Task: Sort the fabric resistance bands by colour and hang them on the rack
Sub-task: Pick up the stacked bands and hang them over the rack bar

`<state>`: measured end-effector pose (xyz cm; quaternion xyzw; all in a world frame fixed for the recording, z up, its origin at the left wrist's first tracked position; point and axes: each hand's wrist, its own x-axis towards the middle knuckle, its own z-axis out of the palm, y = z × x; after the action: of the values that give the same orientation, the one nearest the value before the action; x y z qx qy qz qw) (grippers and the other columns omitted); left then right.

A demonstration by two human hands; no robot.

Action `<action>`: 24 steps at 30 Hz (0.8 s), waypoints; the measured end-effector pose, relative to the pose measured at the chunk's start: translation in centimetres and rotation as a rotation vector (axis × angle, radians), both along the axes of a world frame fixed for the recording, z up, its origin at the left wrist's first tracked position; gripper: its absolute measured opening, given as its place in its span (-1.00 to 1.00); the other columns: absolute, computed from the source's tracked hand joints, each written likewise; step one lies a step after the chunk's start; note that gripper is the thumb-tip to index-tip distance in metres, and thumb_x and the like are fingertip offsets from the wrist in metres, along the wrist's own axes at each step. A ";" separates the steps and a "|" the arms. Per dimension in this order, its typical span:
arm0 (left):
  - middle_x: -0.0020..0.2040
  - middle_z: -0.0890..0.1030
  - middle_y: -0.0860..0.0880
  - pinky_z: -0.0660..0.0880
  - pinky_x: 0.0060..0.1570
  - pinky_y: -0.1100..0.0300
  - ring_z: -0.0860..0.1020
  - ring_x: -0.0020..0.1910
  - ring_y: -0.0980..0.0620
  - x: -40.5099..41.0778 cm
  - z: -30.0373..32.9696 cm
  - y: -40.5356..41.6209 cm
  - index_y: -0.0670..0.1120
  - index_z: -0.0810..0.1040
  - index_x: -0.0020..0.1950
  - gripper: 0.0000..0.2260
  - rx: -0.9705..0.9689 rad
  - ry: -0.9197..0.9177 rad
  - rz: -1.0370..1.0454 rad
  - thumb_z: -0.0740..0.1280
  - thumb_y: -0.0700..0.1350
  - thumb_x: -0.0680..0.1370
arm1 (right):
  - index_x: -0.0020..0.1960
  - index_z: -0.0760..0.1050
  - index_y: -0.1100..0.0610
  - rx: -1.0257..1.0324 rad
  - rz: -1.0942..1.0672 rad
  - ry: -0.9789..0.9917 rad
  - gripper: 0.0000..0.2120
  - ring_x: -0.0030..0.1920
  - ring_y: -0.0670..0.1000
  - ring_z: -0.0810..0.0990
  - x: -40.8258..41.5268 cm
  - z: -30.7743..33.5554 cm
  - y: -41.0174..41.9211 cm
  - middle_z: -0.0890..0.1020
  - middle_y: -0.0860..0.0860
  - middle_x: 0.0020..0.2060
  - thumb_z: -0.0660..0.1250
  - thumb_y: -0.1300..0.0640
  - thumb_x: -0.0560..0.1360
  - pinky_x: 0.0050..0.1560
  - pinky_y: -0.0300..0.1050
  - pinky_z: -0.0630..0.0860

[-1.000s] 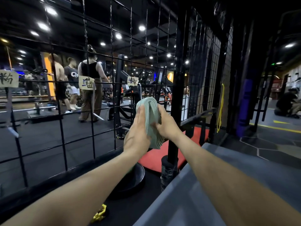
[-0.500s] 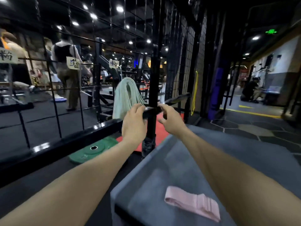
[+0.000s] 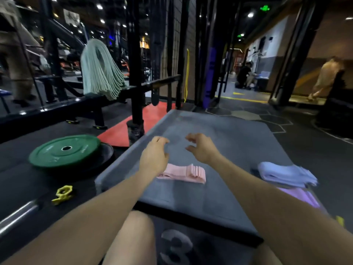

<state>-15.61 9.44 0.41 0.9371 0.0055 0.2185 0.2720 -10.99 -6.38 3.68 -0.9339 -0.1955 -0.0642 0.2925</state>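
Pink bands (image 3: 186,173) – folded, flat stack.

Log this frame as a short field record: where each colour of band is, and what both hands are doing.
green bands: bundle draped over the rack, hanging
pink bands: folded stack on the grey box, just below the left hand
lilac bands: stack at the box's right edge
purple bands: under the lilac stack, partly hidden
left hand: above the box, fingers loosely curled, holding nothing
right hand: the same, holding nothing
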 end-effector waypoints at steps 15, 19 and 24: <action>0.35 0.37 -0.16 0.32 0.23 0.09 0.36 0.34 -0.15 2.0 -9.7 3.1 -0.14 0.28 0.40 -0.41 -0.171 0.414 0.121 0.44 -0.09 0.44 | 0.38 0.38 0.11 -0.247 0.128 0.034 -0.58 0.42 0.03 0.26 3.2 -9.1 1.9 0.36 0.03 0.39 0.27 0.18 0.53 0.35 -0.18 0.20; 0.22 0.54 -0.10 0.41 0.19 0.06 0.46 0.25 -0.13 2.4 -10.5 3.1 -0.12 0.41 0.27 -0.54 -0.218 0.331 0.096 0.45 -0.14 0.42 | 0.33 0.44 0.14 -0.197 0.109 0.011 -0.61 0.34 0.08 0.37 3.3 -10.2 1.7 0.46 0.07 0.31 0.29 0.20 0.51 0.30 -0.21 0.23; 0.19 0.57 -0.04 0.41 0.16 0.16 0.52 0.19 -0.04 2.4 -10.2 2.5 -0.13 0.44 0.26 -0.57 -0.335 0.276 0.105 0.44 -0.20 0.42 | 0.30 0.48 0.15 -0.139 0.080 0.048 -0.63 0.26 0.09 0.47 3.3 -10.7 0.9 0.50 0.09 0.24 0.32 0.19 0.49 0.28 -0.16 0.32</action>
<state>-13.20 11.98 -9.84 0.8983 0.1278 0.0984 0.4087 -7.69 -5.46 -6.97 -0.9446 -0.2295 -0.0164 0.2341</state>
